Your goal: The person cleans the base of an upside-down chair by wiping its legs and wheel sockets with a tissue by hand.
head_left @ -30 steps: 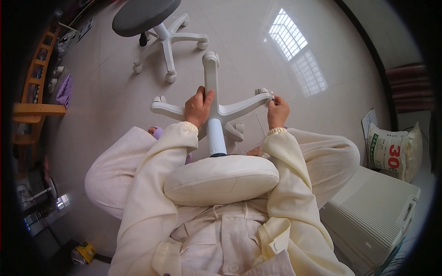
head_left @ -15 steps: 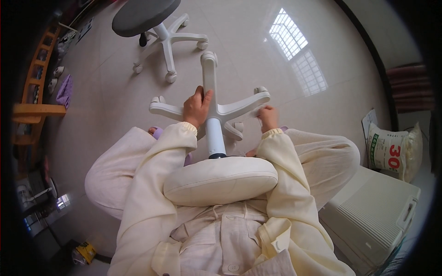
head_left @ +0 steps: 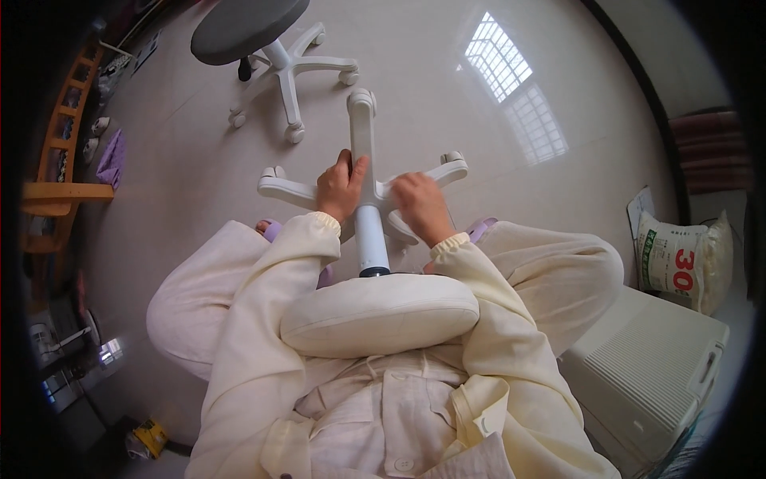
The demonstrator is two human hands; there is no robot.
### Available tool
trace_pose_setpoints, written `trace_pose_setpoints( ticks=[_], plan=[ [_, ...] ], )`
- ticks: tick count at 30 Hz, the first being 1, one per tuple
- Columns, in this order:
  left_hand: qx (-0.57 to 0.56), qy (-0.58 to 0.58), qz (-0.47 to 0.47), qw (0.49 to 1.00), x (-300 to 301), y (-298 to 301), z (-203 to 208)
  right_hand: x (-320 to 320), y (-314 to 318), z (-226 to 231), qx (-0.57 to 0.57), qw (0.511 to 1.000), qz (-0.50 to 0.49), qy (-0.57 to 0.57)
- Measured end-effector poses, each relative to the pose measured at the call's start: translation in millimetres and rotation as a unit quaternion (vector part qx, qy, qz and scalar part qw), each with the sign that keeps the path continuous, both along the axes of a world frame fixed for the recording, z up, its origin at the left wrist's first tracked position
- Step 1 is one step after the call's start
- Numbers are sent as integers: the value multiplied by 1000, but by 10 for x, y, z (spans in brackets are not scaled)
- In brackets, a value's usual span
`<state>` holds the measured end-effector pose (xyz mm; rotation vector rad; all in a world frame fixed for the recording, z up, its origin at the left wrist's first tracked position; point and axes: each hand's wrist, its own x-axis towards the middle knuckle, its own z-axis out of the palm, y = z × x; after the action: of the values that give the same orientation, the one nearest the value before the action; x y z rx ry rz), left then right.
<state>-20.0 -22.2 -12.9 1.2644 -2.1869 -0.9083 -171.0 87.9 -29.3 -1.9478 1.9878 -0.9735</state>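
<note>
A white wheeled stool lies tipped over between my legs, its padded seat against my lap. A light column joins the seat to the star-shaped stool base, whose legs end in casters. My left hand is closed round the base beside the hub, thumb along the leg pointing away from me. My right hand is over the right-hand leg close to the hub, fingers curled and slightly blurred. Whatever is under those fingers is hidden.
A second stool with a dark grey seat stands upright at the far left. To my right are a ribbed white case and a printed plastic sack. At left are a wooden frame and a purple cloth.
My right hand has moved left, from near the outer part of the right-hand leg to beside the hub. My left hand keeps its grip, and the tipped stool has hardly shifted.
</note>
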Motion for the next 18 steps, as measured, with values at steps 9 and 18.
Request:
trace_pose_setpoints(
  ticks=[9, 18],
  plan=[
    [13, 8, -9, 1000, 10, 1, 33, -303, 83, 6, -59, 981, -170, 70],
    [-8, 6, -13, 1000, 5, -10, -21, 88, -12, 148, -19, 998, 57, 27]
  ],
)
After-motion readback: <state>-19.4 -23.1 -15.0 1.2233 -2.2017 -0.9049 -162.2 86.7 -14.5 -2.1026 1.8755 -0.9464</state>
